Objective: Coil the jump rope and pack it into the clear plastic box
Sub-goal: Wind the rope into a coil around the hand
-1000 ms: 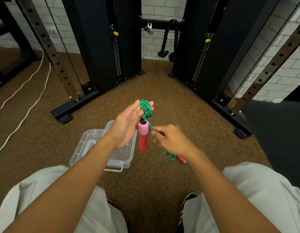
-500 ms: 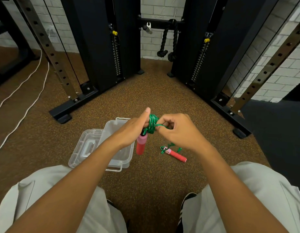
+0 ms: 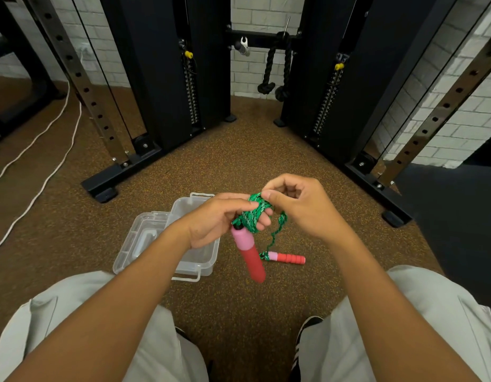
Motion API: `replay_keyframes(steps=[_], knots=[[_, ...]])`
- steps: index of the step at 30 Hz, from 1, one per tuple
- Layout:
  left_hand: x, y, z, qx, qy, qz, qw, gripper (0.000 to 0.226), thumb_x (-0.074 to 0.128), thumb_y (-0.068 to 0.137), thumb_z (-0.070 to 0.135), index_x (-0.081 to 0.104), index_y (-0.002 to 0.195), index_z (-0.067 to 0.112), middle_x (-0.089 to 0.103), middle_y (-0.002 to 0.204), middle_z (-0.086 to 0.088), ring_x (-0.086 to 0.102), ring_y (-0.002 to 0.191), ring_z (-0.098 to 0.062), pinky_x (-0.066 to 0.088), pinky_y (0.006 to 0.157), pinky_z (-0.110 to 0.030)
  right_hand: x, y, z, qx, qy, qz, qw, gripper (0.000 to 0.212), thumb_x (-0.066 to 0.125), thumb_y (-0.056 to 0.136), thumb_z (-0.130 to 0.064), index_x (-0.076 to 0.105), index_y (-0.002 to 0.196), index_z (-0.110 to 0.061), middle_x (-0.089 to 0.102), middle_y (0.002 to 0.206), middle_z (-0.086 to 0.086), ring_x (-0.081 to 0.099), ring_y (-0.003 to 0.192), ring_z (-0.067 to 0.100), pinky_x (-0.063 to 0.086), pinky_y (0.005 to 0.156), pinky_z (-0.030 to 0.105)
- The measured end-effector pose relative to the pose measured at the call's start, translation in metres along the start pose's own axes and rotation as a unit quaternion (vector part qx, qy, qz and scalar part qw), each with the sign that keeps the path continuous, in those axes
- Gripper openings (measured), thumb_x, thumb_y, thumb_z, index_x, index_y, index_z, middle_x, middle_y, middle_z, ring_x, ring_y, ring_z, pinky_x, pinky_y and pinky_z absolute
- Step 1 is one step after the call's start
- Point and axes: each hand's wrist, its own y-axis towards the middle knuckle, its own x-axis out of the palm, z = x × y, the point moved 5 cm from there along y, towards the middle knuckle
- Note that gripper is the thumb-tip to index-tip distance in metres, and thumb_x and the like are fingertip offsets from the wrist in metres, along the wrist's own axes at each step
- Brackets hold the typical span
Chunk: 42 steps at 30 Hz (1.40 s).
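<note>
A green braided jump rope (image 3: 252, 216) is wound in several loops around the fingers of my left hand (image 3: 214, 221). One red and pink handle (image 3: 250, 255) hangs down from that hand. My right hand (image 3: 299, 208) pinches the rope at the top of the coil. A short loose length runs down to the other red and pink handle (image 3: 287, 257), which lies on the floor. The clear plastic box (image 3: 200, 267) stands open on the floor below my left hand, and its lid (image 3: 139, 241) lies beside it on the left.
Black gym machine frames (image 3: 145, 164) stand ahead on both sides, their feet on the brown speckled floor. A white cable (image 3: 43, 186) runs across the floor at the left. My knees in light trousers fill the bottom corners.
My left hand has turned palm down and lowered, so the hanging handle swings lower. My right hand has carried the rope over the top of the coil. The floor handle stays in place.
</note>
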Motion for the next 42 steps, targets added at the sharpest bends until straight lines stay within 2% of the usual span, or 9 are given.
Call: replay_keyframes(steps=[6, 11, 14, 17, 25, 31, 34, 38, 42], knots=[[0.001, -0.002, 0.003, 0.012, -0.096, -0.003, 0.995, 0.034, 0.055, 0.089, 0.017, 0.073, 0.111, 0.000, 0.076, 0.095, -0.011, 0.071, 0.087, -0.018, 0.055, 0.088, -0.030, 0.002, 0.003, 0.008, 0.023, 0.046, 0.021, 0.998, 0.012, 0.068, 0.097, -0.015, 0.075, 0.100, -0.005, 0.071, 0.080, 0.004, 0.062, 0.069, 0.015, 0.054, 0.067, 0.025], [0.000, -0.002, 0.003, 0.018, -0.166, -0.020, 0.986, 0.053, 0.078, 0.076, 0.031, 0.072, 0.116, -0.003, 0.076, 0.098, -0.013, 0.071, 0.086, -0.020, 0.052, 0.098, -0.038, 0.005, 0.004, 0.010, 0.029, 0.052, 0.033, 0.998, 0.012, 0.063, 0.099, -0.009, 0.074, 0.101, -0.006, 0.071, 0.084, 0.004, 0.062, 0.074, 0.006, 0.053, 0.070, 0.019], [-0.003, -0.002, 0.004, 0.027, -0.190, -0.009, 0.981, 0.049, 0.076, 0.079, 0.033, 0.072, 0.113, -0.003, 0.075, 0.088, -0.011, 0.068, 0.079, -0.020, 0.027, 0.118, -0.058, 0.012, 0.003, 0.012, 0.029, 0.044, 0.009, 0.999, 0.019, 0.062, 0.092, 0.004, 0.072, 0.101, -0.009, 0.071, 0.092, 0.016, 0.062, 0.081, 0.012, 0.054, 0.078, 0.029], [-0.007, -0.002, 0.008, 0.025, -0.208, 0.019, 0.978, 0.040, 0.063, 0.087, 0.031, 0.071, 0.108, -0.001, 0.073, 0.080, -0.007, 0.067, 0.071, -0.017, 0.017, 0.120, -0.061, 0.016, 0.003, 0.015, 0.027, 0.030, 0.011, 0.999, 0.020, 0.064, 0.094, 0.002, 0.070, 0.098, -0.017, 0.068, 0.088, 0.003, 0.059, 0.076, 0.011, 0.053, 0.069, 0.031], [-0.009, -0.009, 0.021, 0.031, -0.216, 0.038, 0.975, 0.035, 0.049, 0.094, 0.029, 0.070, 0.099, 0.001, 0.068, 0.071, -0.004, 0.061, 0.062, -0.015, 0.044, 0.100, -0.047, 0.011, 0.006, 0.026, 0.039, 0.069, 0.090, 0.993, 0.008, 0.072, 0.093, -0.008, 0.067, 0.096, -0.013, 0.064, 0.086, 0.003, 0.058, 0.065, 0.005, 0.052, 0.053, 0.025], [-0.015, -0.011, 0.024, 0.030, -0.214, 0.074, 0.973, 0.039, 0.046, 0.093, 0.030, 0.074, 0.080, 0.006, 0.061, 0.059, -0.002, 0.055, 0.054, -0.014, 0.050, 0.093, -0.044, 0.013, 0.005, 0.022, 0.021, 0.011, 0.078, 0.997, 0.018, 0.059, 0.103, -0.018, 0.071, 0.090, -0.018, 0.070, 0.077, -0.004, 0.062, 0.069, 0.008, 0.049, 0.064, 0.025], [-0.015, -0.010, 0.023, 0.029, -0.214, 0.079, 0.973, 0.041, 0.044, 0.094, 0.030, 0.073, 0.082, 0.004, 0.062, 0.060, -0.003, 0.056, 0.055, -0.015, 0.050, 0.092, -0.044, 0.016, 0.004, 0.021, 0.017, -0.044, 0.077, 0.996, 0.030, 0.048, 0.108, -0.024, 0.071, 0.089, -0.019, 0.070, 0.078, -0.007, 0.052, 0.060, 0.009, 0.041, 0.054, 0.020], [-0.017, -0.009, 0.024, 0.051, -0.218, 0.080, 0.971, 0.035, 0.050, 0.090, 0.030, 0.072, 0.093, 0.003, 0.066, 0.068, -0.004, 0.060, 0.062, -0.015, 0.047, 0.095, -0.044, 0.024, 0.004, 0.027, 0.047, 0.024, 0.079, 0.995, 0.033, 0.046, 0.108, -0.029, 0.063, 0.083, -0.018, 0.055, 0.067, -0.009, 0.049, 0.058, 0.012, 0.042, 0.058, 0.033], [-0.028, -0.008, 0.025, 0.077, -0.235, 0.124, 0.961, 0.037, 0.052, 0.090, 0.028, 0.066, 0.108, -0.001, 0.070, 0.078, -0.006, 0.064, 0.068, -0.015, 0.039, 0.102, -0.046, 0.025, 0.005, 0.029, 0.059, 0.084, 0.051, 0.993, 0.005, 0.066, 0.097, -0.018, 0.062, 0.096, -0.022, 0.058, 0.076, -0.008, 0.046, 0.053, 0.004, 0.038, 0.050, 0.022]])
